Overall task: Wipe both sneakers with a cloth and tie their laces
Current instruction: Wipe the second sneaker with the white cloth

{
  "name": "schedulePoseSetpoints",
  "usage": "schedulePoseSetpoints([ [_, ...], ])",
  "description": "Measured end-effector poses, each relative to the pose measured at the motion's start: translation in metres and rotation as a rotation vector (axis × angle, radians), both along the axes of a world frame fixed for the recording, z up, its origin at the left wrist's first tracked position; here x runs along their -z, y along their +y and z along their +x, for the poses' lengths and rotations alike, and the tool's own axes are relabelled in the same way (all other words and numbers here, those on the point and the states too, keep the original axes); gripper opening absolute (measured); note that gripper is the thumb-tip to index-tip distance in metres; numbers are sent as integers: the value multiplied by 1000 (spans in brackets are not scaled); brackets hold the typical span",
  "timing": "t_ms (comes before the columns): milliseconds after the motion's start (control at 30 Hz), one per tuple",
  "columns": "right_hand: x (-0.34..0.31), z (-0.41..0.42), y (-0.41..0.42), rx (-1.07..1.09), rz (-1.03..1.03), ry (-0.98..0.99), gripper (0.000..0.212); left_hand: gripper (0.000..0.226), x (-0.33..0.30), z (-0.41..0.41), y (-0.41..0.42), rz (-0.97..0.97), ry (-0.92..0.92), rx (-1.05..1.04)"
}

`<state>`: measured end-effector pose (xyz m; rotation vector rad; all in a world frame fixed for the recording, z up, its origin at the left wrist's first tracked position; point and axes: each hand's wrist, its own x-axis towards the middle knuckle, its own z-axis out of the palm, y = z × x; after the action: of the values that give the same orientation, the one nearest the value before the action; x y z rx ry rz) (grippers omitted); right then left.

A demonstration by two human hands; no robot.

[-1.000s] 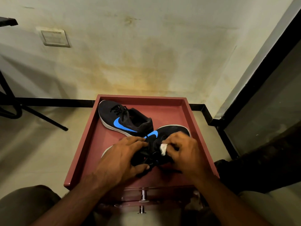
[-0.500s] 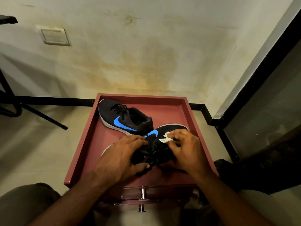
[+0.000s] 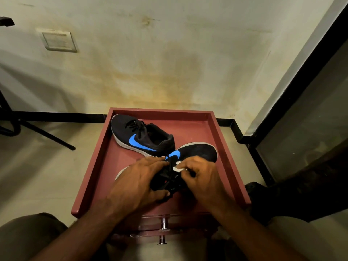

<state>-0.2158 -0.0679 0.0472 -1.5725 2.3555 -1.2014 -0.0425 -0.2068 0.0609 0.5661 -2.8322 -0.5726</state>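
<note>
Two black sneakers with blue swooshes and white soles lie in a reddish tray [image 3: 222, 132]. The far sneaker [image 3: 139, 136] rests at the tray's back left, its laces loose on top. The near sneaker [image 3: 197, 151] lies toe toward the right rim. My left hand [image 3: 137, 183] grips its heel and tongue end, thumb under the collar. My right hand [image 3: 203, 178] pinches a small white cloth [image 3: 177, 167] against the lace area. Both hands hide most of the near sneaker's middle.
The tray tops a small cabinet with metal knobs [image 3: 163, 226] at its front. A stained wall stands behind, with a switch plate [image 3: 58, 41]. Black stand legs [image 3: 47, 136] cross the floor at left. A dark-framed glass panel [image 3: 301, 119] rises at right. My knees flank the cabinet.
My right hand moved the cloth up toward the toe, then back down onto the lace area. The left hand has kept its hold on the near sneaker.
</note>
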Motion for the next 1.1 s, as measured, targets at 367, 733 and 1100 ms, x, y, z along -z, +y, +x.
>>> schedulePoseSetpoints([
  [367,-5,-23,9,118,110,50,15,88,-2,2,2,2,3,5],
  [733,-7,-36,8,176,14,185,17,78,-7,-4,12,36,63,-37],
  [1100,0,-38,12,251,73,-56,11,68,-10,8,7,494,229,13],
])
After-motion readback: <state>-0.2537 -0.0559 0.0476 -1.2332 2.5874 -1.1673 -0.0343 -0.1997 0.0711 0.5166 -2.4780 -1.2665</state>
